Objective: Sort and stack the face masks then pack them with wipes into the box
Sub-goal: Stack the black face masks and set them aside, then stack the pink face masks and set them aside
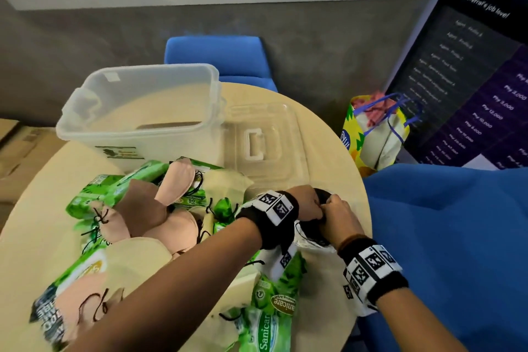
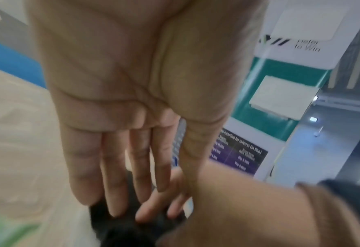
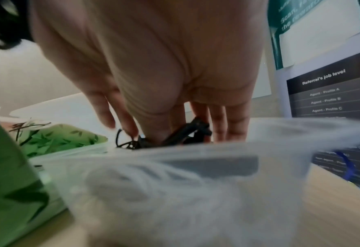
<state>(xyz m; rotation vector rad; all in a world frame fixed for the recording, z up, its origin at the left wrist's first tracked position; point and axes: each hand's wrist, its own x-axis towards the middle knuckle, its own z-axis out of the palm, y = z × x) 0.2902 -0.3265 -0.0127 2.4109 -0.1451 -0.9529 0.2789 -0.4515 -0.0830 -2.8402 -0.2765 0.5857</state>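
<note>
Both hands meet at the right side of the round table, over a black face mask. My left hand reaches it from the left. In the left wrist view that left hand has straight fingers whose tips touch the black mask. My right hand pinches the mask; its black ear loops run between the downward-pointing fingers. A crumpled clear plastic bag lies under the hands. Pink masks, a brown mask, a cream mask and green wipes packs are heaped to the left.
The clear plastic box stands open at the back left, its lid flat beside it. A blue chair is behind the table, blue fabric to the right. A yellow shopping bag and dark banner stand on the floor.
</note>
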